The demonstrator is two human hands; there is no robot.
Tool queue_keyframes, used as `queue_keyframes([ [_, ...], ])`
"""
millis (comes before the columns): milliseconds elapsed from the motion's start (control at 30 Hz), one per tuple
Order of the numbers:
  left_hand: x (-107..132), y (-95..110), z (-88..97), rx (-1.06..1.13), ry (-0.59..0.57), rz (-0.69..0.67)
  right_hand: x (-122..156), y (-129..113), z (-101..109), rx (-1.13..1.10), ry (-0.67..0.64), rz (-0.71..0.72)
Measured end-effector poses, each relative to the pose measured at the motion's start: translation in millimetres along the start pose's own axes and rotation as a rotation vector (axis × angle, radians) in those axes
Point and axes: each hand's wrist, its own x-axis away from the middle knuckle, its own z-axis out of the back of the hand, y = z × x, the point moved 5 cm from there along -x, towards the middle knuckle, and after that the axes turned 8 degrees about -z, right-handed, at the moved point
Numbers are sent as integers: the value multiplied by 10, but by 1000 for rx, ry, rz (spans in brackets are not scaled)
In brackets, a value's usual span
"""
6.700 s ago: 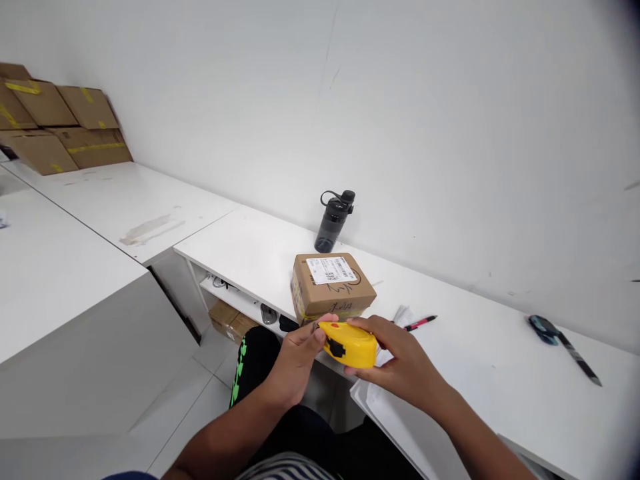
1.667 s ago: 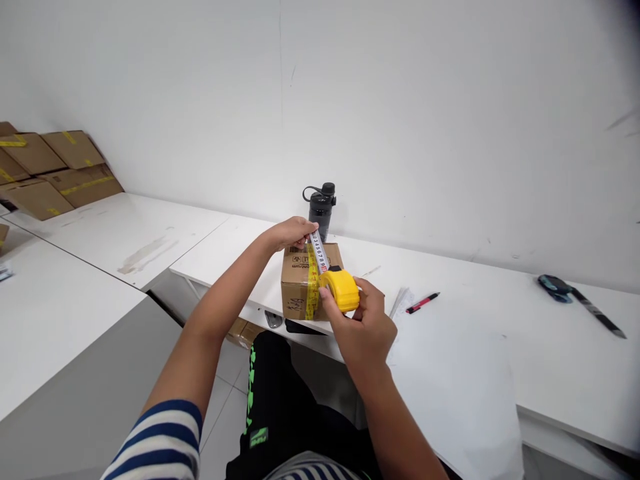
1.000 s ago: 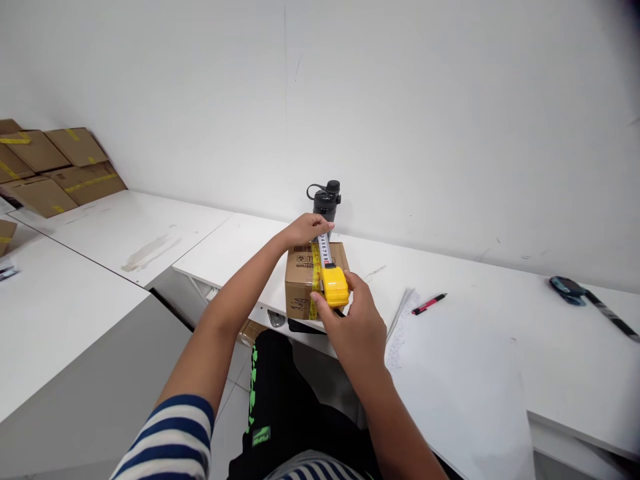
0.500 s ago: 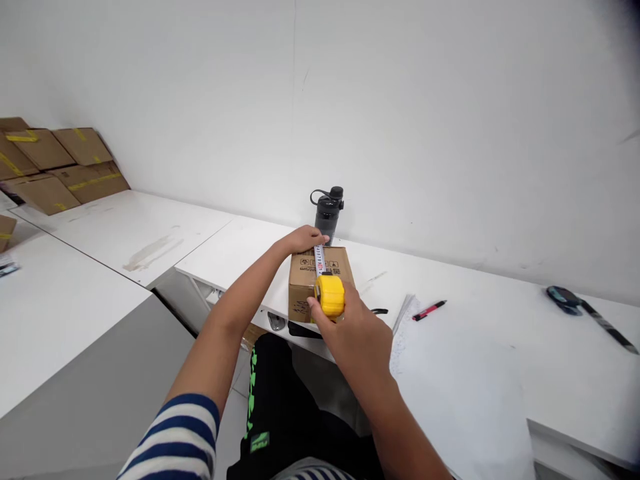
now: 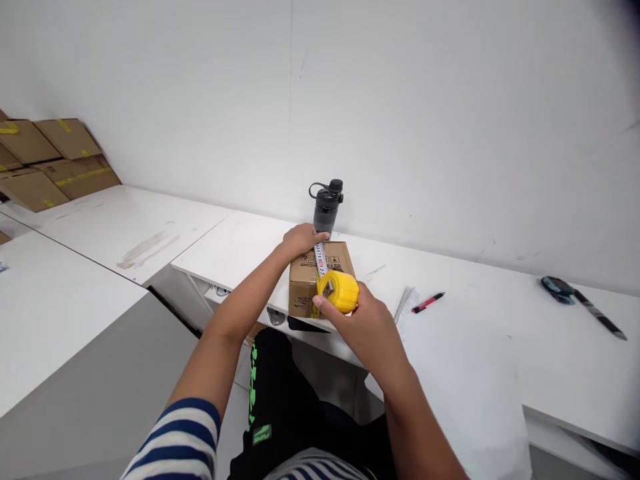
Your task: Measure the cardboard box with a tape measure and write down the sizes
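Observation:
A small cardboard box with dark printing sits at the front edge of the white desk. Across its top runs the white blade of a tape measure, pulled out from a yellow case. My right hand is wrapped round the case above the box's near right corner. At the box's far edge my left hand is closed on the blade's end, its thumb pointing right; the tip itself is hidden. Just behind that hand stands a dark water bottle with a carry loop.
Right of the box lie white sheets of paper and a red and black pen. Farther right is a dark object with a strap-like tail. Cardboard boxes are stacked at the far left. A white wall rises behind the desk.
My right hand has shifted slightly right with the yellow case, which has turned, and more of the blade shows. The left hand stays at the box's far edge. The view has moved slightly.

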Motion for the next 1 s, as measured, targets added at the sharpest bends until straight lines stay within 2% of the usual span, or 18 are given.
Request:
queue_keyframes([
  [100,52,-14,-17,104,2,-115,18,-66,-14,263,115,-6],
  [167,69,-5,-16,131,11,-176,19,-97,-40,345,147,4],
  [300,80,18,-6,146,38,-208,19,-89,-78,346,154,23],
  [500,116,27,-1,164,38,-174,39,-73,-95,375,152,13],
  [800,96,-1,-36,190,24,-165,41,-101,-205,411,266,-16],
  [1000,94,1,-39,159,34,-156,55,-106,-223,424,267,-14],
])
